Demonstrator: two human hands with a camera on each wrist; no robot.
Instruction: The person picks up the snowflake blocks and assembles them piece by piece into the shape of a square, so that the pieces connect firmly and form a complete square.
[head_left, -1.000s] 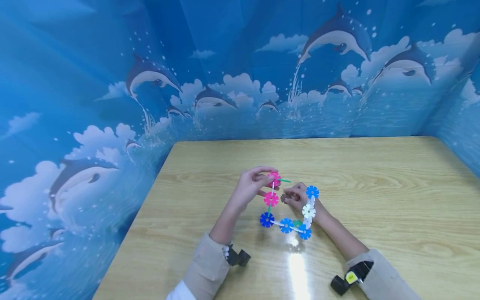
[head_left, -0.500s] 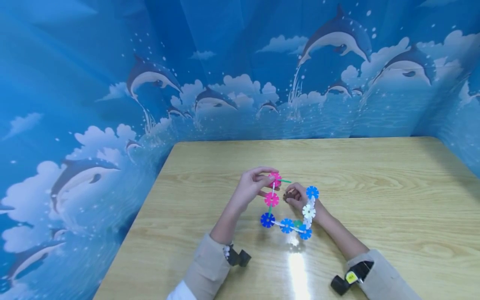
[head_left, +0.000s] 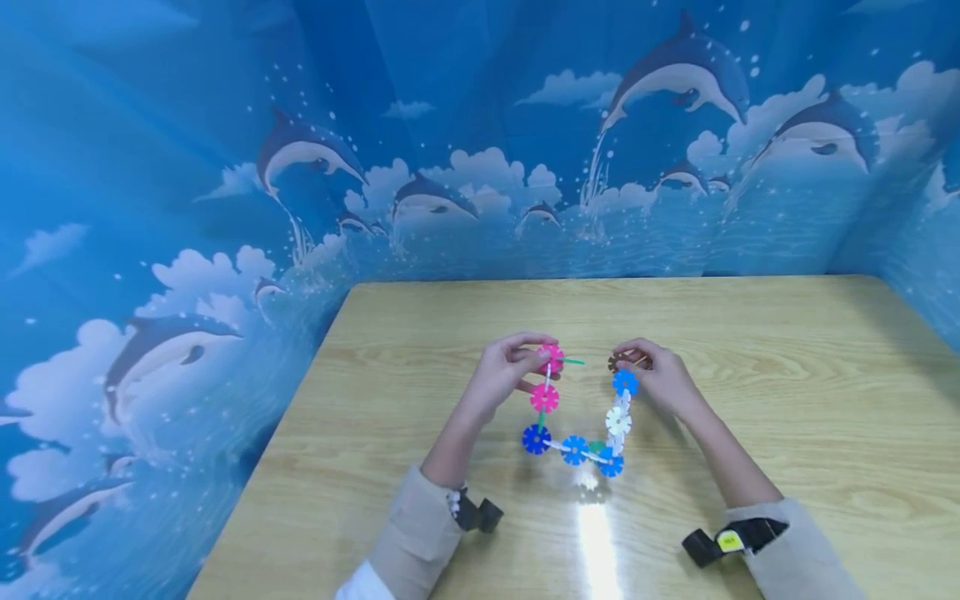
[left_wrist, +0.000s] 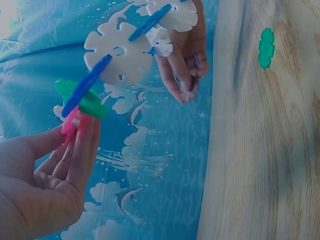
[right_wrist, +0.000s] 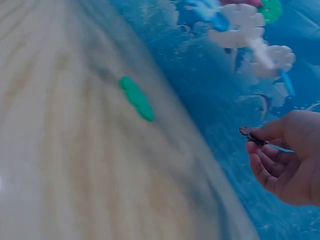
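In the head view a chain of slotted snowflake discs hangs in a U shape. My left hand (head_left: 498,373) pinches the pink disc (head_left: 552,358) at its upper left end, where a green disc (head_left: 573,362) juts edge-on to the right. Below come another pink disc (head_left: 544,397), a dark blue disc (head_left: 536,439), then lighter blue and white ones. The free right end is a blue disc (head_left: 625,383). Just behind and above it, my right hand (head_left: 666,379) pinches a loose brown disc (head_left: 617,362) between thumb and fingers.
A green disc (left_wrist: 266,48) lies on the wooden table (head_left: 750,350), seen in both wrist views. Behind and left of the table hangs a blue curtain (head_left: 480,217) printed with dolphins. Both wrists wear black camera mounts (head_left: 480,514).
My right hand has moved right and away from me with the brown disc, from inside the U to beside its right end. My left hand and the chain stay nearly still.
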